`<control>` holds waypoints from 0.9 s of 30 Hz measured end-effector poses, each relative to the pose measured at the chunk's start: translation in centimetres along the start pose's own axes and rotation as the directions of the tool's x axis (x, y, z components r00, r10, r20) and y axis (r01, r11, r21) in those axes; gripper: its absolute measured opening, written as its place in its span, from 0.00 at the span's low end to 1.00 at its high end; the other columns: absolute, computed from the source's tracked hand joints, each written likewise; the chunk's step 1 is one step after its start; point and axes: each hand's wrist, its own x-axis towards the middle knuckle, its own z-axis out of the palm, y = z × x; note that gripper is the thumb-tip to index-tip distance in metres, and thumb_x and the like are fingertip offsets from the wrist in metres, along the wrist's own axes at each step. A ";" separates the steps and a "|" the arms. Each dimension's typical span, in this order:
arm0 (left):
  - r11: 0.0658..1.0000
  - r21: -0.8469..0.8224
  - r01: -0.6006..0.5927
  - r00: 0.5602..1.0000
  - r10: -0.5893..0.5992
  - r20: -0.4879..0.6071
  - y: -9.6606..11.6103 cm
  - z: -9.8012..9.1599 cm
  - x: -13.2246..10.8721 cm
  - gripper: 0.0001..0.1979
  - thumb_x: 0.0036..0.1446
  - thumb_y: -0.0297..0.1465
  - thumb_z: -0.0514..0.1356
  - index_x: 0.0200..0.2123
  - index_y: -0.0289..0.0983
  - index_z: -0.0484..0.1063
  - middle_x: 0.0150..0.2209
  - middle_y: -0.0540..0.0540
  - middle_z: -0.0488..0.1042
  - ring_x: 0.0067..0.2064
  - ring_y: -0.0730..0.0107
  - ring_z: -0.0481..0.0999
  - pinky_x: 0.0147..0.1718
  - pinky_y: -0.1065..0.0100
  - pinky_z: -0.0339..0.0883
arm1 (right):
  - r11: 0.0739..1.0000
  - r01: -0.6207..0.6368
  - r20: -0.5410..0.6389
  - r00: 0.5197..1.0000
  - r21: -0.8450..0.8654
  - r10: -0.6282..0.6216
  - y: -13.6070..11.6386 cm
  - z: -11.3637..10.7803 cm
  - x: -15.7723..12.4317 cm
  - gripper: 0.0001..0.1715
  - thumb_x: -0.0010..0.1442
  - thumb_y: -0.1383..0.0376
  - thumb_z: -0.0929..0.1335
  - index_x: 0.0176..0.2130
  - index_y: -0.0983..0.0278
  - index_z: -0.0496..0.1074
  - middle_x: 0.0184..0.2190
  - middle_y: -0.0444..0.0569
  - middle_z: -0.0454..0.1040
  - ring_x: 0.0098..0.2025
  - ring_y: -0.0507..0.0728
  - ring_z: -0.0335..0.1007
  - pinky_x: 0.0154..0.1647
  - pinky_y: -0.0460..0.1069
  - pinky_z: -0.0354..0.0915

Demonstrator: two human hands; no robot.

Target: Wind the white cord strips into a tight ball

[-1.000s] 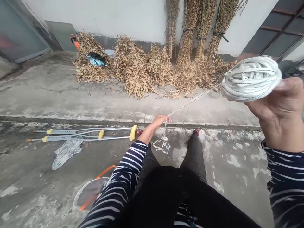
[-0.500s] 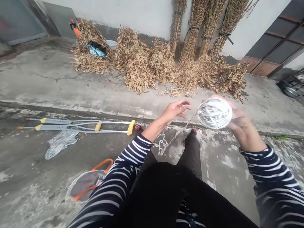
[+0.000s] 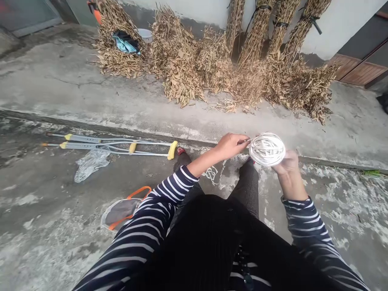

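Note:
My right hand is closed round the far side of a ball of white cord, with its palm behind the windings. Just left of the ball, my left hand pinches a strand of the cord between thumb and fingers. That strand runs taut across the short gap to the ball. Below, between my feet, a loose tangle of white cord lies on the concrete.
A pair of crutches lies on the left beside a crumpled clear plastic bag. Nearer is a mesh bag with orange straps. A low concrete step crosses ahead, with dried plant bundles along the wall.
My left hand has gone from open fingers to pinching the strand beside the ball. My right hand has brought the ball slightly left. The view has tipped downward.

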 end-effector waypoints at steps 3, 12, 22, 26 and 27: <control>0.983 -0.162 0.082 0.994 -0.070 0.079 0.0 -0.2 0.2 0.12 0.62 0.30 0.55 0.30 0.32 0.75 0.24 0.50 0.74 0.26 0.77 0.71 0.28 0.74 0.63 | 0.999 0.000 0.025 1.000 0.050 -0.002 1.2 0.0 -1.2 0.39 0.34 0.58 0.77 0.49 0.58 0.76 0.54 0.54 0.78 0.60 0.73 0.72 0.66 0.71 0.63; 0.980 -0.038 0.194 0.978 -0.191 0.081 -0.9 0.0 0.6 0.09 0.55 0.28 0.56 0.27 0.33 0.75 0.22 0.50 0.74 0.23 0.76 0.71 0.26 0.74 0.62 | 1.000 0.002 -0.018 1.000 0.016 -0.002 1.9 0.8 -2.7 0.39 0.32 0.54 0.78 0.47 0.58 0.77 0.59 0.53 0.75 0.61 0.74 0.70 0.62 0.68 0.68; 0.959 -0.144 0.242 0.957 -0.212 0.198 0.6 -1.0 0.7 0.11 0.53 0.23 0.53 0.28 0.32 0.76 0.25 0.48 0.77 0.26 0.77 0.73 0.27 0.75 0.64 | 0.961 0.186 0.214 0.967 -0.205 -0.141 1.0 1.1 -3.4 0.48 0.38 0.56 0.80 0.59 0.53 0.75 0.65 0.49 0.69 0.63 0.67 0.68 0.66 0.63 0.64; 0.958 -0.022 0.284 0.915 -0.265 0.305 0.4 -2.5 1.3 0.09 0.54 0.24 0.55 0.26 0.32 0.75 0.23 0.49 0.76 0.25 0.77 0.74 0.26 0.75 0.64 | 0.932 0.228 0.263 0.953 -0.283 -0.153 0.2 1.6 -4.0 0.48 0.41 0.55 0.80 0.61 0.53 0.74 0.66 0.48 0.68 0.67 0.68 0.63 0.71 0.64 0.58; 0.954 -0.014 0.300 0.901 -0.278 0.332 0.2 -2.8 1.4 0.09 0.55 0.25 0.56 0.26 0.32 0.75 0.23 0.49 0.76 0.24 0.77 0.74 0.26 0.75 0.64 | 0.923 0.246 0.255 0.951 -0.297 -0.172 0.0 1.7 -4.1 0.47 0.41 0.55 0.80 0.60 0.53 0.75 0.66 0.48 0.69 0.68 0.69 0.63 0.71 0.64 0.57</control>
